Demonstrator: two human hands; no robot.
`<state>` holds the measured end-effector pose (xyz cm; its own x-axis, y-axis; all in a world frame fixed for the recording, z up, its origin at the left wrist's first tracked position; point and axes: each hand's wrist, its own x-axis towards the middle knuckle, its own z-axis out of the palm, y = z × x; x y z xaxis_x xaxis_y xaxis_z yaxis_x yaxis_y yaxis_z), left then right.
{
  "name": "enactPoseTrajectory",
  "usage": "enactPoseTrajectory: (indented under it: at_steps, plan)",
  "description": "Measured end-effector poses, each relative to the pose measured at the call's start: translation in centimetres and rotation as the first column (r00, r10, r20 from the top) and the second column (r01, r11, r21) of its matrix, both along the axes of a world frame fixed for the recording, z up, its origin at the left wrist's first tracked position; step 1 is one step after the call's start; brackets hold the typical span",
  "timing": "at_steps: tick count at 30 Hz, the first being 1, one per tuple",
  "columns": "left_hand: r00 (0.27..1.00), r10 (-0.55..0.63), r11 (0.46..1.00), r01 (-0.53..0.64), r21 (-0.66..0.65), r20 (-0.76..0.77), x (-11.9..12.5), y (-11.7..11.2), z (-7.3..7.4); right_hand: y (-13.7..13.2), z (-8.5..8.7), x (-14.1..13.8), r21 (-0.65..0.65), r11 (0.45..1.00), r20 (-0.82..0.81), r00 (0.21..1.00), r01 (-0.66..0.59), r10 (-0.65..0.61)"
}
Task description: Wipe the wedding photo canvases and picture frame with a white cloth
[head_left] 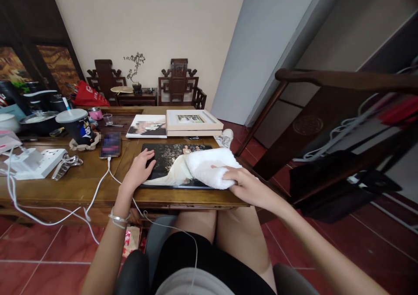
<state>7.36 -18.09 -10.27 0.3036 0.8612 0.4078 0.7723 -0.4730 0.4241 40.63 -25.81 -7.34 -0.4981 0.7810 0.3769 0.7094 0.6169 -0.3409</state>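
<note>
A dark photo panel (163, 160) showing figures in pale gowns lies flat near the table's front edge. Its left edge is under my left hand (141, 169), whose fingers are apart and stretched onto the surface. My right hand (240, 179) grips a folded white fluffy cloth (212, 162) at its near right side. That cloth rests on the panel's right part and hides it there. Behind the panel lie a white-edged photo print (146, 126) and a pale picture frame (195, 122) on top of another flat piece.
Left on the wooden table (130, 195) are a phone (110, 145) with a cable, a power strip (45, 162), and a lidded cup (78, 127). White cables hang over the front edge. A wooden chair (313, 112) stands close on the right.
</note>
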Motion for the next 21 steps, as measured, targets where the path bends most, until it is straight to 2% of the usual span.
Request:
enactPoseTrajectory:
  at_steps: [4, 10, 13, 15, 17, 21]
  plan:
    - [1.000, 0.025, 1.000, -0.025, -0.008, -0.011, 0.0, -0.1, -0.1, 3.2, -0.4, -0.1, -0.016, 0.999, 0.049, 0.998, -0.029, 0.029]
    - [0.997, 0.060, 0.998, -0.060, -0.014, -0.053, 0.1, -0.3, 0.0, 9.9, -0.8, -1.9, 0.045, 0.998, 0.080, 0.995, 0.054, -0.057]
    - [0.997, 0.059, 0.998, -0.061, -0.022, -0.057, 0.2, -0.4, 0.2, 11.3, -1.2, -2.4, 0.081, 0.994, 0.086, 0.993, 0.078, -0.085]
    - [0.997, 0.061, 0.997, -0.063, -0.036, -0.052, 0.2, -0.4, 0.2, 11.0, -1.6, -2.3, 0.101, 0.991, 0.093, 0.991, 0.087, -0.096]
    - [0.997, 0.066, 0.996, -0.068, -0.052, -0.044, 0.2, -0.4, 0.3, 9.4, -2.2, -2.0, 0.108, 0.990, 0.097, 0.990, 0.093, -0.104]
    - [0.998, 0.069, 0.993, -0.070, -0.097, -0.012, 0.3, -0.5, 0.4, 3.6, -3.0, -0.9, 0.094, 0.995, 0.080, 0.996, 0.039, -0.046]
